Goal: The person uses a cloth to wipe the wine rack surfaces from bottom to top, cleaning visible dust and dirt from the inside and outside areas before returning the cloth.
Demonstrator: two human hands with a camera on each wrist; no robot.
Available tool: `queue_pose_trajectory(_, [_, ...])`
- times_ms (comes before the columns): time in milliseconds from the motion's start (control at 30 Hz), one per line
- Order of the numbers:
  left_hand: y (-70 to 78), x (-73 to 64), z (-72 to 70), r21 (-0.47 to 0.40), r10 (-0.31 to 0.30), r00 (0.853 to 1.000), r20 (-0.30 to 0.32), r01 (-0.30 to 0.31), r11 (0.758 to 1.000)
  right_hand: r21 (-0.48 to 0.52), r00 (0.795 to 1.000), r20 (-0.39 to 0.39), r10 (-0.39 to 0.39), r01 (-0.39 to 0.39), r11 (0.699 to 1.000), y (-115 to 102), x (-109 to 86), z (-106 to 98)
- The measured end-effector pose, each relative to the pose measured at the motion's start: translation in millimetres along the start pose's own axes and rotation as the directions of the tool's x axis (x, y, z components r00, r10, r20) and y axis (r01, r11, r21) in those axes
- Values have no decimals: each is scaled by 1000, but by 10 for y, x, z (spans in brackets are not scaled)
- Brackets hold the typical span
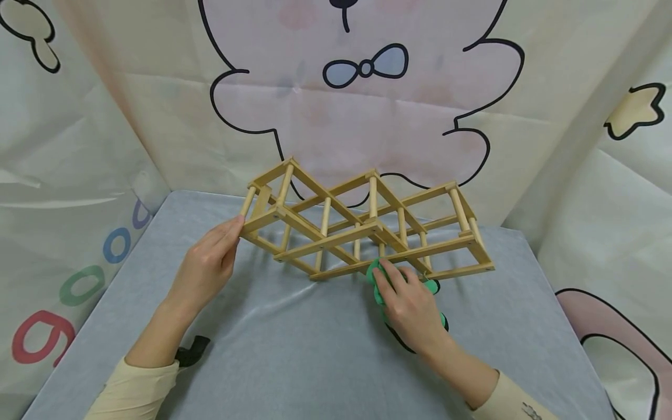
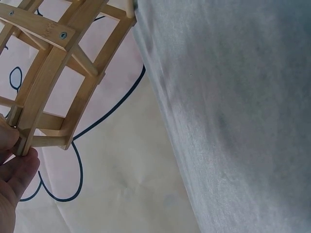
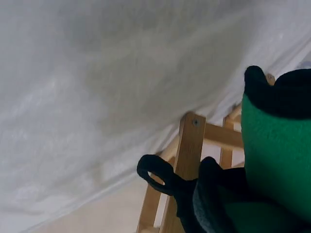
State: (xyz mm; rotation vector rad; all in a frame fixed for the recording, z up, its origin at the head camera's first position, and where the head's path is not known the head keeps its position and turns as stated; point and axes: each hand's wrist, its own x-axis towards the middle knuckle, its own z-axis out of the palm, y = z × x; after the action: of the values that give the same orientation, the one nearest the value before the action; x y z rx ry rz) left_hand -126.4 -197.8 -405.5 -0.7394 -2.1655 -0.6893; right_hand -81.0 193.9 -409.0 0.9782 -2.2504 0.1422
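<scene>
A pale wooden lattice rack [image 1: 331,238], made of flat slats and round dowels, stretches across the head view. My left hand [image 1: 210,265] pinches its left end corner, fingertips on the slat ends; the left wrist view shows thumb and fingers at that corner of the rack [image 2: 35,114]. Bunched in my right hand [image 1: 409,309] is a green cloth [image 3: 277,155] with black trim and a black loop [image 3: 156,171]. It lies against the rack's lower front slat, right of the middle. The right palm is hidden, and the cloth fills much of the right wrist view.
A grey-blue cloth covers the table [image 1: 294,361]. Printed fabric walls stand behind it and on both sides, with a bow tie drawing [image 1: 366,68] on the back wall. A short black piece [image 1: 193,351] shows beside the left wrist.
</scene>
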Motion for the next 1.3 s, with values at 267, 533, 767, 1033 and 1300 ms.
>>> queue_pose_trajectory(267, [9,5,-6,4,0,1000,-1,0,1000,-5,999,-36,32,-32,999,106,-32,-155])
queue_pose_trajectory(533, [1,8,-3,-4,-1,1000,-4,1,1000,-39,996,-75,48,-51,998,189,-67,-255])
queue_pose_trajectory(767, [-7,5,4,-9,4,1000,-8,-4,1000,-18,991,-132,33,-36,999,227,-96,-238])
queue_pose_trajectory(1033, [-4,9,12,-22,13,1000,-9,-13,1000,-7,994,-108,16,-17,1000,289,-209,-232])
queue_pose_trajectory(1300, [-5,3,14,-20,7,1000,-10,-8,1000,-30,998,10,69,-68,997,380,-396,-194])
